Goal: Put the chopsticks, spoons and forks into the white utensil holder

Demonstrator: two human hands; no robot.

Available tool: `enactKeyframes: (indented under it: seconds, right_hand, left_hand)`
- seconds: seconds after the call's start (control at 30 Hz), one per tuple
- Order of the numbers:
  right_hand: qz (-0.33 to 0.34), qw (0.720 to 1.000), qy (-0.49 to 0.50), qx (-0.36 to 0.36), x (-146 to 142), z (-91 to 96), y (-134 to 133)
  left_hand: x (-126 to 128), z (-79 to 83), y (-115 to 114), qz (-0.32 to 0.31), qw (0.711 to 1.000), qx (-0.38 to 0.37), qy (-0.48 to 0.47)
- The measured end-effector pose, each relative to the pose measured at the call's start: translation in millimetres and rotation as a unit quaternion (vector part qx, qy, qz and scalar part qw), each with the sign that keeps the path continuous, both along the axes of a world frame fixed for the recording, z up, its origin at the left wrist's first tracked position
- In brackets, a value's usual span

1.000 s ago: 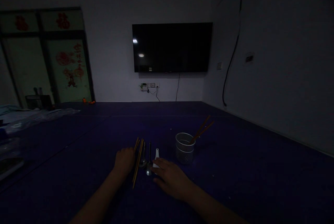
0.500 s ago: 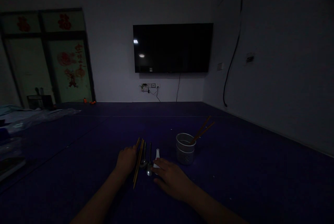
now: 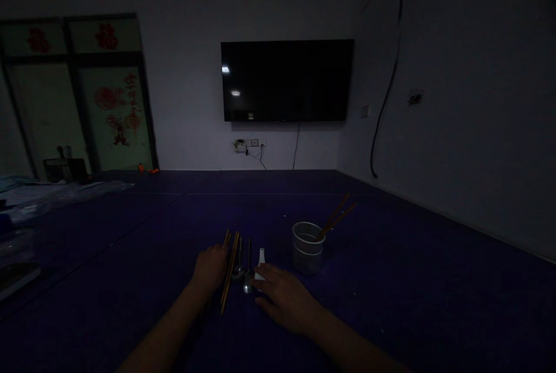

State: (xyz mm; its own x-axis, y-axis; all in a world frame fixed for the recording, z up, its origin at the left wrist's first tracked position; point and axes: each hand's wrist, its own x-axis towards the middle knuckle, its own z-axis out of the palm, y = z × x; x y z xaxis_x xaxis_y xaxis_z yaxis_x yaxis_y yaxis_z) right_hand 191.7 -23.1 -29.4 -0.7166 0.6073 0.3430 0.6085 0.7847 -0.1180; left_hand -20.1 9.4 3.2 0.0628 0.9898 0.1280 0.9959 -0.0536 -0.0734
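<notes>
From afar, I watch the left hand (image 3: 209, 269) touch slender brown wooden chopsticks (image 3: 227, 237) on a dark purple surface (image 3: 165, 234), its grip impossible to tell; the right hand (image 3: 284, 296), fingers loosely spread, partly covers a white-handled utensil (image 3: 261, 256).

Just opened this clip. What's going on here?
Over a dark purple surface, a person's left hand is at the leftmost chopsticks; its grip is hidden. The right hand spreads its fingers over a white spoon. Between the hands lie more chopsticks and two metal utensils. Right of these stands a silvery cup with two slanting chopsticks in it.
</notes>
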Motion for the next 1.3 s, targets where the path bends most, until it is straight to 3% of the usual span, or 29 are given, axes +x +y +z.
enactKeyframes:
  seconds: [1.0, 1.3]
  right_hand:
    - [0.004, 1.000, 0.001, -0.007, -1, 4.2, -2]
    - [0.002, 1.000, 0.003, -0.010, -1, 2.7, -1]
  left_hand:
    - [-4, -11.4, 2, 0.008, 1.000, -0.002, 0.019]
    - [1, -2.2, -1, 0.005, 0.999, 0.043, -0.006]
